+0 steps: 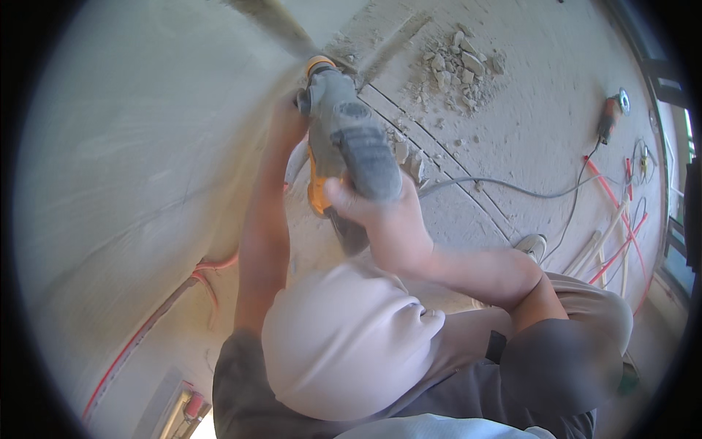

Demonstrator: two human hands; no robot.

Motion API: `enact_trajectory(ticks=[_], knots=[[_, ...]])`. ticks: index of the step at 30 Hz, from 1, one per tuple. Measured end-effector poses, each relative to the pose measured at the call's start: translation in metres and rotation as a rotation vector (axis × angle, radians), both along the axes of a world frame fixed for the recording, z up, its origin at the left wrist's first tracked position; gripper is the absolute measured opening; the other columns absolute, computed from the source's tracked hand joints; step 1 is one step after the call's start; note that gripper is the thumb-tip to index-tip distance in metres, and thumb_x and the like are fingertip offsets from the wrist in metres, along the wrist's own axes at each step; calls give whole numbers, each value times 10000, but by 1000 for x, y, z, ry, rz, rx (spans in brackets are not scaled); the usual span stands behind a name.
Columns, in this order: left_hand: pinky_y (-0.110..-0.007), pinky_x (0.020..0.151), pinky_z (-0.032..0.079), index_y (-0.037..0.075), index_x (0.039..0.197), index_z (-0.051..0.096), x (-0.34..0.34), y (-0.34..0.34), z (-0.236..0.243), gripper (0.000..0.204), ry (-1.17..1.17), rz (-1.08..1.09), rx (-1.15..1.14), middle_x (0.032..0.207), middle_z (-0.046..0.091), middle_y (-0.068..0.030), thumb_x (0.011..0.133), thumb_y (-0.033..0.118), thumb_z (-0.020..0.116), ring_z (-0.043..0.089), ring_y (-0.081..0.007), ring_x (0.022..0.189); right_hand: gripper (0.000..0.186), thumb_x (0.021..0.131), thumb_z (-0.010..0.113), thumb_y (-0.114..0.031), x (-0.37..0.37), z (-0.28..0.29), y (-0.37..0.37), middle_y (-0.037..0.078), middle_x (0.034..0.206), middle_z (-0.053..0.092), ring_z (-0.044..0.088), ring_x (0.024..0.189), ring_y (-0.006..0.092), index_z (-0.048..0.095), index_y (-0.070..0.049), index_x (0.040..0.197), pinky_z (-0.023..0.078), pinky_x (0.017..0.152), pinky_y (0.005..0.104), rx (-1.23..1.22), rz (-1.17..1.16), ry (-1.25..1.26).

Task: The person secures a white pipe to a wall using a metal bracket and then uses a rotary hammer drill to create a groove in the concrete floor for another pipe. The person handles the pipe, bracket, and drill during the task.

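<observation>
A dusty grey and orange rotary hammer (344,132) is in both my hands, pointing away from me toward the foot of the wall. My right hand (384,219) wraps round its rear grip. Near the front of the tool, my left hand (289,121) is closed on what looks like the side handle; its fingers are partly hidden behind the tool. The bit's tip is not clearly visible. A groove (274,25) in the wall meets the floor just beyond the tool's front end. Two parallel cut lines (439,146) run across the concrete floor to its right.
Broken rubble (464,66) is heaped ahead to the right, with loose chunks (413,162) beside the hammer. A grey cable (504,189) crosses the floor. At far right lie an angle grinder (610,117) and red and white pipes (603,183). Red conduit (139,333) runs along the left wall.
</observation>
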State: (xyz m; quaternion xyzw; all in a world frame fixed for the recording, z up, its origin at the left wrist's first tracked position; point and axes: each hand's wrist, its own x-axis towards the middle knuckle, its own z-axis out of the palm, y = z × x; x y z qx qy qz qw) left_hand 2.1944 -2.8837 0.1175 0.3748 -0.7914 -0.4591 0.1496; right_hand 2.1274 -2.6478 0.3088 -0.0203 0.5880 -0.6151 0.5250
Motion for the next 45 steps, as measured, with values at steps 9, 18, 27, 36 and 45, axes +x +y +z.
enact_trajectory(ticks=[9, 18, 27, 36, 45], knots=[[-398, 737, 577, -7, 1132, 761, -21, 67, 46, 423, -329, -30, 86, 915, 783, -138, 848, 284, 881, 753, -238, 823, 227, 985, 725, -142, -43, 8, 63, 59, 859, 632, 628, 727, 181, 635, -28, 1160, 510, 689, 329, -83, -141, -188], [-390, 769, 567, -17, 1073, 751, -36, 69, 32, 360, -328, -128, 31, 930, 788, -157, 836, 221, 879, 748, -226, 859, 293, 951, 768, -175, -13, -58, 99, 105, 856, 656, 667, 748, 230, 631, -3, 1145, 545, 713, 365, -231, -278, -221], [-413, 750, 549, -17, 988, 737, -50, 51, 58, 312, -509, -120, -18, 868, 770, -169, 841, 220, 876, 727, -224, 801, 229, 958, 744, -214, -37, -100, 68, 106, 818, 659, 652, 681, 244, 645, -36, 1063, 524, 624, 363, -179, -360, -349], [-365, 781, 543, -7, 1096, 760, -45, 98, 60, 366, -321, -5, 162, 868, 764, -73, 861, 250, 872, 700, -161, 825, 242, 975, 755, -196, -79, -27, 102, 89, 881, 679, 662, 710, 202, 660, -17, 1109, 538, 642, 360, 16, -269, -223], [-372, 762, 538, -2, 1048, 757, -71, 82, 39, 365, -284, 152, 197, 811, 734, -68, 859, 291, 868, 691, -174, 789, 163, 972, 741, -166, -153, -60, 63, 59, 787, 628, 619, 650, 186, 654, -38, 1023, 508, 616, 347, 9, -50, -88]])
